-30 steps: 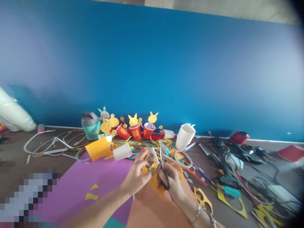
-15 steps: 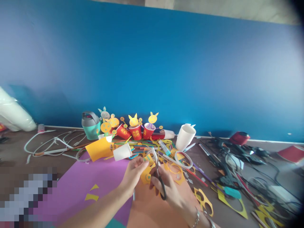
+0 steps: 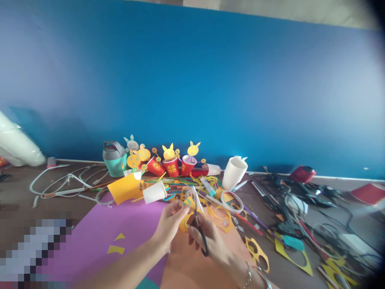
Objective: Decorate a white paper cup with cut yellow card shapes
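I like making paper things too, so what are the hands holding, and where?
The right hand holds scissors by the black handles; the left hand pinches a small yellow paper piece, seemingly by its edge.

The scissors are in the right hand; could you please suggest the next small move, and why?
I'd probably bring the scissors to the small yellow paper and snip its edge, since the left hand pinches it and the right hand holds them close by.

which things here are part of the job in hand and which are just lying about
In use:
scissors, in the right hand
yellow paper piece, in the left hand

Seemingly just lying about:
teal container
plastic-wrapped bundle
loose yellow scraps
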